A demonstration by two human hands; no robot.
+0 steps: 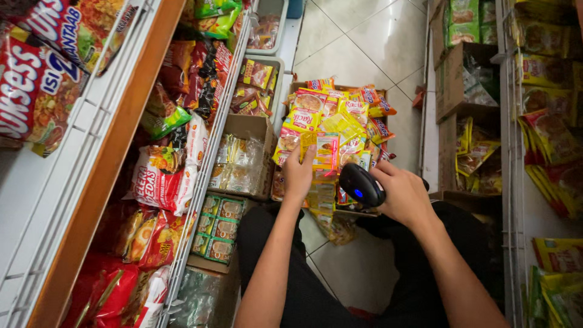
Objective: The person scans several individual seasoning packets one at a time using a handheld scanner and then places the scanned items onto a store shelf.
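A small yellow sachet packet [326, 150] stands upright over an open cardboard box [358, 212] heaped with yellow and orange seasoning packets [343, 118], which sits on the tiled floor [358, 48] in front of the person's knees. The packet's long axis runs up and down in the view, its printed face turned toward the camera. The left hand [297, 173] has it: fingers closed around the packet's left edge and lower part, the grip clamped on it. Just to the right and slightly lower, the right hand [404, 194] is wrapped shut around a black handheld scanner [361, 185], whose head, with a small blue light, points left and up toward the packet. The two are near each other but apart; the scanner lies right of the packet, so the right hand brings the tool while the left presents the item. Beside the box on the left, a shelf rack [209, 158] holds red snack bags [161, 179] and boxes of wrapped goods; more packets line the shelves on the right.
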